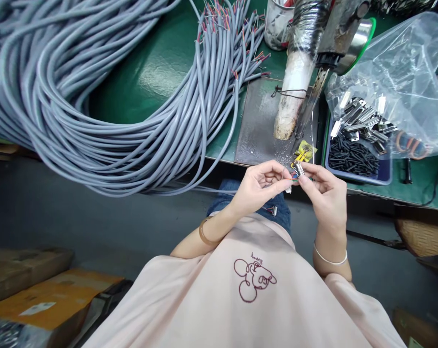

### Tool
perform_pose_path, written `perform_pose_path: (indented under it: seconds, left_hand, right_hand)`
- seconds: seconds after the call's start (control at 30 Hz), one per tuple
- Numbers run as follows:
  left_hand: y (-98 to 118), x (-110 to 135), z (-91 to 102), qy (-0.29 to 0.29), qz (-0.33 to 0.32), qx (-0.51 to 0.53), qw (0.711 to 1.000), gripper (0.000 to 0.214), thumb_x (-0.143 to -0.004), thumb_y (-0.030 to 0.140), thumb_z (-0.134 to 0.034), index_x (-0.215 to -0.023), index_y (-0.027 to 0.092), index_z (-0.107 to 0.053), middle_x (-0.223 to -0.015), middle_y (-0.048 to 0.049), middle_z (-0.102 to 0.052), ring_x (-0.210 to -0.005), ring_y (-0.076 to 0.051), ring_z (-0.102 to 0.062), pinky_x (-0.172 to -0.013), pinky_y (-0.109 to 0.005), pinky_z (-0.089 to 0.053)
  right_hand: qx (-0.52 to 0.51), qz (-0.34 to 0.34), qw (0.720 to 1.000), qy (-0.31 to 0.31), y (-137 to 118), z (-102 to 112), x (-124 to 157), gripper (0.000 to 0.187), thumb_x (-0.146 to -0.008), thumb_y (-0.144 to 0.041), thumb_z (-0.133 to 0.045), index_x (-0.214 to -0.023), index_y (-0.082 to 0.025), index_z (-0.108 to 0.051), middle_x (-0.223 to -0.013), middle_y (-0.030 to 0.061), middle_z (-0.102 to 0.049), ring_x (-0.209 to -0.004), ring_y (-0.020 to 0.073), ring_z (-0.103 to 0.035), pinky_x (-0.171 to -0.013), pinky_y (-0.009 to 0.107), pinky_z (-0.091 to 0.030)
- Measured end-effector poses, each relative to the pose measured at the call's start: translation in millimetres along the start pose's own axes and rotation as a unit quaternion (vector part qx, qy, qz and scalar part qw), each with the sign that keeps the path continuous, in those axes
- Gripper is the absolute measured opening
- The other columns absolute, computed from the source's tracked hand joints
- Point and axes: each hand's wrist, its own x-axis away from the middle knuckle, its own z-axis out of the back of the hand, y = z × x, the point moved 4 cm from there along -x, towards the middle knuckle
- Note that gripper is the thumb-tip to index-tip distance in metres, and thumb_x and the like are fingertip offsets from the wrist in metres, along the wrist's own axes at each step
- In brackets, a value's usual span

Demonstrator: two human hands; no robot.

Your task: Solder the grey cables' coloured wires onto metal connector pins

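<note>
My left hand (259, 186) is closed in a pinch on thin coloured wire ends of a grey cable, just off the bench's front edge. My right hand (322, 193) pinches a small metal connector (299, 168) against those wire ends. The two hands meet fingertip to fingertip above my lap. A second small connector (273, 210) on a cable lies on my knee below the left hand.
A big coil of grey cables (95, 96) covers the green bench (157, 67) at left, its stripped ends at top centre. A soldering tool on a stand (302, 72) rises over a dark metal plate (258, 125). A blue tray (357, 157) holds black sleeves and metal shells under a clear bag (400, 72). Cardboard boxes (41, 295) sit on the floor.
</note>
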Motion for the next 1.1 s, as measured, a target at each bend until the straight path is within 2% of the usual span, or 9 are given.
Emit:
perform_pose_path:
  seconds: [0.1, 0.17, 0.27, 0.37, 0.43, 0.53, 0.63, 0.77, 1.1]
  left_hand:
    - [1, 0, -0.6, -0.009, -0.029, -0.045, 0.999, 0.016, -0.081, 0.029, -0.078, -0.081, 0.017, -0.069, -0.081, -0.0040, -0.070, -0.073, -0.011, -0.064, -0.068, -0.023, -0.053]
    - [0, -1, 0.6, 0.019, -0.035, -0.051, 0.998, 0.015, -0.080, 0.027, -0.077, -0.079, 0.016, -0.067, -0.080, -0.0034, -0.069, -0.069, -0.010, -0.062, -0.064, -0.021, -0.051]
    - [-4, -5, 2.1, 0.052, -0.022, -0.011, 0.998, 0.018, -0.078, 0.023, -0.077, -0.076, 0.015, -0.062, -0.075, -0.0002, -0.064, -0.056, -0.005, -0.052, -0.051, -0.017, -0.042]
    - [-11, -11, 4.1, 0.060, -0.016, 0.026, 0.998, 0.020, -0.077, 0.022, -0.077, -0.075, 0.015, -0.058, -0.071, 0.0026, -0.061, -0.048, -0.002, -0.045, -0.044, -0.015, -0.036]
    - [-14, -14, 6.6, 0.067, -0.017, 0.034, 0.997, 0.022, -0.077, 0.023, -0.078, -0.075, 0.016, -0.058, -0.069, 0.0036, -0.060, -0.045, -0.001, -0.044, -0.042, -0.015, -0.034]
    - [-17, -17, 9.2, 0.073, -0.012, 0.046, 0.996, 0.024, -0.077, 0.025, -0.079, -0.077, 0.016, -0.058, -0.065, 0.0054, -0.056, -0.043, -0.001, -0.043, -0.040, -0.015, -0.032]
    - [-17, -18, 9.4, 0.065, -0.009, 0.053, 0.996, 0.023, -0.079, 0.028, -0.079, -0.078, 0.016, -0.059, -0.063, 0.0056, -0.054, -0.044, -0.002, -0.043, -0.041, -0.015, -0.031]
    - [-18, -19, 10.5, 0.065, -0.022, 0.039, 0.997, 0.022, -0.079, 0.026, -0.079, -0.076, 0.015, -0.060, -0.071, 0.0026, -0.059, -0.051, -0.002, -0.046, -0.045, -0.015, -0.036]
    - [-18, -29, 13.0, 0.095, -0.063, 0.016, 0.993, 0.019, -0.076, 0.018, -0.075, -0.073, 0.015, -0.056, -0.068, 0.0046, -0.056, -0.052, -0.002, -0.046, -0.047, -0.014, -0.037]
  right_hand:
    - [-0.008, 0.011, 1.000, -0.023, -1, -1, -2, 0.025, -0.090, -0.040, -0.070, -0.110, -0.028, -0.076, -0.083, 0.0005, -0.075, -0.068, 0.0146, -0.069, -0.061, 0.028, -0.058]
    - [0.035, 0.031, 0.999, -0.007, -6, -1, -3, 0.023, -0.091, -0.039, -0.069, -0.109, -0.028, -0.077, -0.081, 0.0004, -0.074, -0.064, 0.0138, -0.066, -0.058, 0.028, -0.055]
    - [0.113, 0.099, 0.983, 0.107, -17, 6, -1, 0.019, -0.091, -0.037, -0.068, -0.103, -0.027, -0.078, -0.068, -0.0015, -0.066, -0.052, 0.0103, -0.053, -0.047, 0.025, -0.041]
    - [0.045, 0.173, 0.959, 0.219, -22, 14, 4, 0.021, -0.094, -0.034, -0.063, -0.110, -0.026, -0.072, -0.058, -0.0062, -0.052, -0.044, 0.0080, -0.043, -0.043, 0.024, -0.034]
    - [-0.002, 0.190, 0.952, 0.239, -18, 16, 7, 0.024, -0.095, -0.029, -0.061, -0.119, -0.026, -0.064, -0.061, -0.0073, -0.058, -0.040, 0.0072, -0.045, -0.040, 0.022, -0.034]
    - [0.071, 0.186, 0.954, 0.225, -11, 12, 9, 0.018, -0.094, -0.022, -0.064, -0.112, -0.024, -0.063, -0.079, -0.0029, -0.074, -0.050, 0.0098, -0.064, -0.044, 0.022, -0.046]
    - [0.176, 0.243, 0.936, 0.183, -9, 2, 10, 0.011, -0.088, -0.017, -0.070, -0.096, -0.023, -0.067, -0.092, 0.0001, -0.077, -0.080, 0.0168, -0.076, -0.069, 0.029, -0.061]
    - [0.200, 0.300, 0.925, 0.122, -7, -12, 8, 0.015, -0.086, -0.011, -0.069, -0.092, -0.024, -0.065, -0.101, 0.0015, -0.078, -0.093, 0.0176, -0.075, -0.080, 0.031, -0.062]
    - [0.147, 0.273, 0.946, 0.099, -2, -13, -5, 0.016, -0.083, -0.008, -0.069, -0.086, -0.023, -0.064, -0.107, 0.0032, -0.078, -0.098, 0.0198, -0.076, -0.085, 0.036, -0.063]
